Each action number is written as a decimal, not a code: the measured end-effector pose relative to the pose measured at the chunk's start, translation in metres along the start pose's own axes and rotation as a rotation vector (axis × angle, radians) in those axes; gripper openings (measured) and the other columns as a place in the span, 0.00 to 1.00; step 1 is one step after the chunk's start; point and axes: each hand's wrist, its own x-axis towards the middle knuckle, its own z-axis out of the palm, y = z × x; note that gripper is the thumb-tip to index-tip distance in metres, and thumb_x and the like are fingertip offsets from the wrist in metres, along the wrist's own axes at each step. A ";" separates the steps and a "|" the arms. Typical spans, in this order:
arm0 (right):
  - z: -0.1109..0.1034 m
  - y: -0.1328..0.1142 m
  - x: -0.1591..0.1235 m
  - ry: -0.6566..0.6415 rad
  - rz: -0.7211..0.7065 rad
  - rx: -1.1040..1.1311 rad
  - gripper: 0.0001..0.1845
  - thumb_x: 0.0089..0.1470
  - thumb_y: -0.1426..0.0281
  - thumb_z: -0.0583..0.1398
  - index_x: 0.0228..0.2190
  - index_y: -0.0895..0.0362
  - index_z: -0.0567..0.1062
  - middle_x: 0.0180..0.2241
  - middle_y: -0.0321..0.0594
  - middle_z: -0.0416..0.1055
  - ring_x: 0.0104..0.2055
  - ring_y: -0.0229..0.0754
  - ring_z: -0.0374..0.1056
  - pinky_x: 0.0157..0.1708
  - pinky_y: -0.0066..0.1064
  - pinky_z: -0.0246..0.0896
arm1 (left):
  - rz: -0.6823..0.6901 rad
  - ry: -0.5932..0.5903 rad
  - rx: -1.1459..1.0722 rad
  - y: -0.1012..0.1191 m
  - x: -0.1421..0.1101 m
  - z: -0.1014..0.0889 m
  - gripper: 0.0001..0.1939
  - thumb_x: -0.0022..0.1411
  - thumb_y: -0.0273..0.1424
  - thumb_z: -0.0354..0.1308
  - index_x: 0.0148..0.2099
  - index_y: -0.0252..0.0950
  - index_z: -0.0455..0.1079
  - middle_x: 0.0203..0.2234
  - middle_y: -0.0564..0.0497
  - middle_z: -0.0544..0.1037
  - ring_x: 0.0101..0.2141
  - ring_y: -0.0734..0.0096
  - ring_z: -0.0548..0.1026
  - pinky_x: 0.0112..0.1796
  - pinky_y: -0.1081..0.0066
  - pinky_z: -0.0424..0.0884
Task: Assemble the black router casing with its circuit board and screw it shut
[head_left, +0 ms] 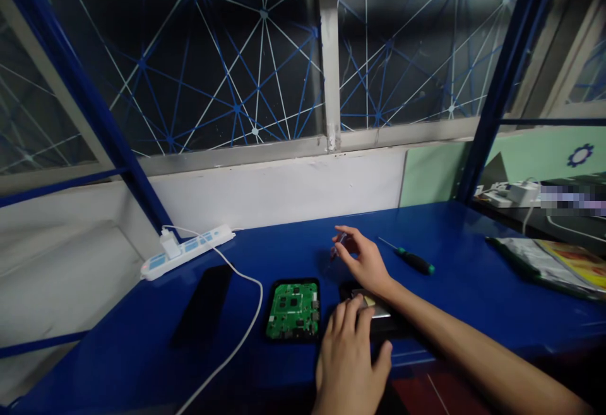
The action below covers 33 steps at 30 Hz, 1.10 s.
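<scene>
My left hand (pixel 350 355) lies with fingers stretched forward over the near edge of a dark case part with a silvery metal plate (pixel 381 311). It partly covers that piece. Beyond it, my right hand (pixel 367 263) is curled, thumb and fingers around a small clear, shiny thing (pixel 338 247); its kind is too blurred to tell. Left of my hands, a green circuit board (pixel 293 304) sits in an open black square housing (pixel 269 326). A screwdriver (pixel 414 261) with a black and green handle rests to the right, its shaft pointing up-left.
At the left lies a dark flat object (pixel 203 301). A white power strip (pixel 189 254) with a plug stands behind it, and a white cable (pixel 259 295) runs across the blue table (pixel 454 295). On the right are a silver and yellow packet (pixel 553 263) and a white charger (pixel 523 192).
</scene>
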 end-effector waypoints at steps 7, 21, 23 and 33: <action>-0.001 0.001 -0.001 -0.043 -0.027 -0.006 0.17 0.63 0.66 0.57 0.53 0.52 0.69 0.42 0.42 0.77 0.37 0.41 0.77 0.42 0.37 0.76 | -0.002 0.013 -0.020 0.000 -0.001 -0.001 0.22 0.62 0.32 0.59 0.59 0.42 0.69 0.61 0.50 0.70 0.61 0.52 0.67 0.61 0.50 0.67; -0.012 0.000 0.005 0.086 0.023 0.001 0.16 0.61 0.66 0.59 0.51 0.52 0.73 0.37 0.39 0.76 0.34 0.41 0.75 0.40 0.36 0.72 | 0.009 0.000 -0.001 0.002 0.001 -0.007 0.21 0.67 0.33 0.55 0.61 0.41 0.66 0.61 0.47 0.70 0.61 0.54 0.67 0.59 0.52 0.67; -0.016 0.005 0.007 0.122 0.070 0.036 0.17 0.60 0.65 0.60 0.51 0.52 0.73 0.34 0.37 0.76 0.33 0.41 0.74 0.38 0.36 0.72 | 0.014 0.003 0.000 0.001 0.001 -0.007 0.20 0.67 0.33 0.56 0.61 0.42 0.67 0.61 0.48 0.70 0.61 0.54 0.67 0.60 0.52 0.67; -0.054 0.025 -0.013 0.291 0.179 0.112 0.24 0.58 0.58 0.62 0.52 0.55 0.69 0.33 0.36 0.74 0.29 0.40 0.72 0.32 0.34 0.70 | 0.057 0.041 0.004 0.001 -0.001 -0.007 0.18 0.68 0.33 0.56 0.58 0.41 0.67 0.60 0.47 0.70 0.59 0.55 0.68 0.59 0.52 0.67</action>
